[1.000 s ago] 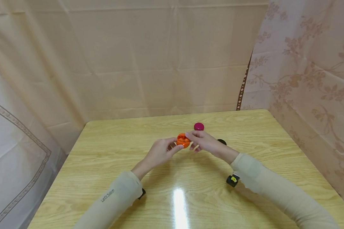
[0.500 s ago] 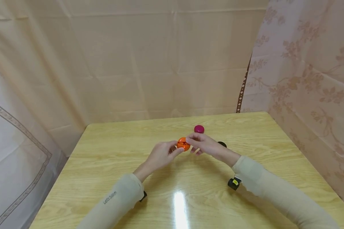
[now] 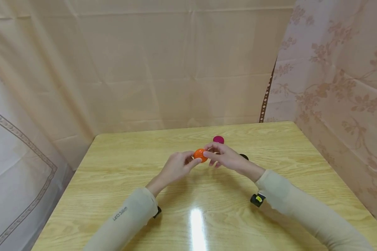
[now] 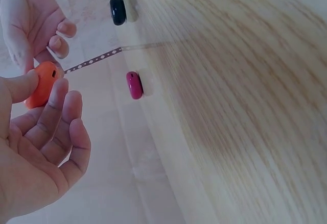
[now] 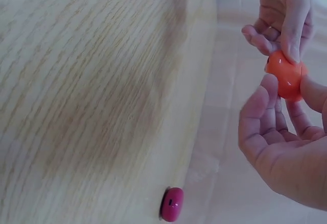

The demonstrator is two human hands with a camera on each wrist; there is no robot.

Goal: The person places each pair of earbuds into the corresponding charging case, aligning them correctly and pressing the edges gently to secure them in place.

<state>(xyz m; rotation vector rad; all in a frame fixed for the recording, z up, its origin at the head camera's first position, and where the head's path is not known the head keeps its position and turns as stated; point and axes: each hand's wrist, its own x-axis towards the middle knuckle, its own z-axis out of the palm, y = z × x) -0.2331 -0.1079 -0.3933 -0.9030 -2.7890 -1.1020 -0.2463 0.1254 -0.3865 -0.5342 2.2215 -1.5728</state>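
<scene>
A glossy orange earbud case is held above the table in the head view, its lid down. My left hand pinches its left side between thumb and fingers. From the other side my right hand grips it, thumb on the lid. The left wrist view shows a small dark port on the orange case, with the other left fingers loosely curled below. In the right wrist view both thumbs press on the orange case. The earbuds inside are hidden.
A magenta case lies on the wooden table behind the right hand. Partly hidden by that hand is a black case. A beige curtain hangs behind the far edge, a floral one on the right.
The orange case stood with its lid up and earbuds showing. My right hand has brought the lid down, and the case is now closed. Both hands stay in nearly the same place.
</scene>
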